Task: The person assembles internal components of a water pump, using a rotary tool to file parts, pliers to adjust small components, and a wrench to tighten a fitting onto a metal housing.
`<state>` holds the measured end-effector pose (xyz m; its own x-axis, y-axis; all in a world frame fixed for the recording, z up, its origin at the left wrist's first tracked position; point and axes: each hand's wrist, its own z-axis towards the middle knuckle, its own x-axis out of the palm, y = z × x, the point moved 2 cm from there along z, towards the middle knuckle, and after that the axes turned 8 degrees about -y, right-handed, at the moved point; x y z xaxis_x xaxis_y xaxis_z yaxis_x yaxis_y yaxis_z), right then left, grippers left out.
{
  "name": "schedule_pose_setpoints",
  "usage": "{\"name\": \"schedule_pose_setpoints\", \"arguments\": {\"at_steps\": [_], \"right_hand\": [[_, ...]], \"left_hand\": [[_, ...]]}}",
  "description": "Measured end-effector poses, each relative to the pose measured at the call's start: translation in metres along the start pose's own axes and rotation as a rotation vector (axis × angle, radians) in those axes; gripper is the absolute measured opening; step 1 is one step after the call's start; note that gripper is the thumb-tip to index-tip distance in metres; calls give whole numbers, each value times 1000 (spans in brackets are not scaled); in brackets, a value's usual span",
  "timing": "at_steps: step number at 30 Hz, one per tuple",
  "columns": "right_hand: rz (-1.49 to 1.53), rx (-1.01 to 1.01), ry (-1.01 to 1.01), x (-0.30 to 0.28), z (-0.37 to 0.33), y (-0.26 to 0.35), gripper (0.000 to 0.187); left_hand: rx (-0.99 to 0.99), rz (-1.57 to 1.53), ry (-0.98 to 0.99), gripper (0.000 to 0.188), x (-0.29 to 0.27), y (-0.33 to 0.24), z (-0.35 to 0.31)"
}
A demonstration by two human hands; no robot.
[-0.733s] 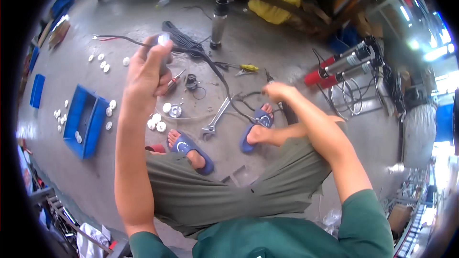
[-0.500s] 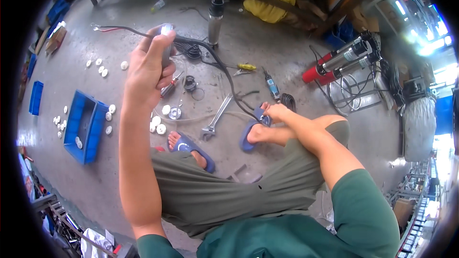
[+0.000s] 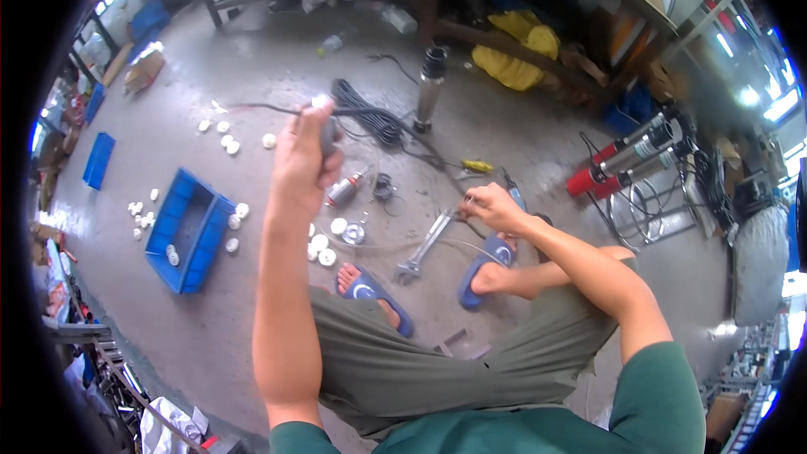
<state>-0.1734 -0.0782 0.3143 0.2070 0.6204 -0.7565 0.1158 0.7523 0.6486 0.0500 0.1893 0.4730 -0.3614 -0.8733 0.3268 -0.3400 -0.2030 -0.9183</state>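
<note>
My left hand (image 3: 308,155) is raised at centre left, its fingers wrapped round a short grey metallic piece (image 3: 328,136). A black cable (image 3: 427,148) passes at that hand; its stripped end with thin wires (image 3: 220,107) sticks out to the left. From there the cable curves down to my right hand (image 3: 498,208), whose fingers are pinched together on it above my right foot. Small details at those fingertips are blurred. Just below and left of the right hand lies a large adjustable wrench (image 3: 425,245) on the floor.
A blue bin (image 3: 178,265) stands at left among several white round parts (image 3: 319,242). Ahead are a cable coil (image 3: 380,128), an upright metal cylinder (image 3: 430,88) and a yellow-handled clip (image 3: 477,166). Red-ended metal cylinders (image 3: 601,170) lean on a rack at right. A workbench (image 3: 504,40) stands behind.
My right hand has lifted away from my right foot, forward to beside the wrench's end. My left hand still grips the metallic piece. The whole view has shifted, showing more of the far floor.
</note>
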Motion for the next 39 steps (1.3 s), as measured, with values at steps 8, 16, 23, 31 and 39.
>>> {"name": "schedule_pose_setpoints", "arguments": {"at_steps": [8, 16, 23, 31, 39], "right_hand": [[258, -331, -400, -81, 32, 172, 34], [159, -366, -496, -100, 24, 182, 33], [186, -339, -497, -103, 15, 173, 27], [-53, -617, -592, -113, 8, 176, 23], [-155, -632, -675, -106, 4, 186, 16]], "left_hand": [[-130, -62, 190, 57, 8, 41, -21], [-374, -129, 247, 82, 68, 75, -65], [-290, -142, 242, 64, 90, 88, -68], [104, 79, 309, 65, 101, 79, -77], [291, 184, 308, 70, 96, 74, -79]]}}
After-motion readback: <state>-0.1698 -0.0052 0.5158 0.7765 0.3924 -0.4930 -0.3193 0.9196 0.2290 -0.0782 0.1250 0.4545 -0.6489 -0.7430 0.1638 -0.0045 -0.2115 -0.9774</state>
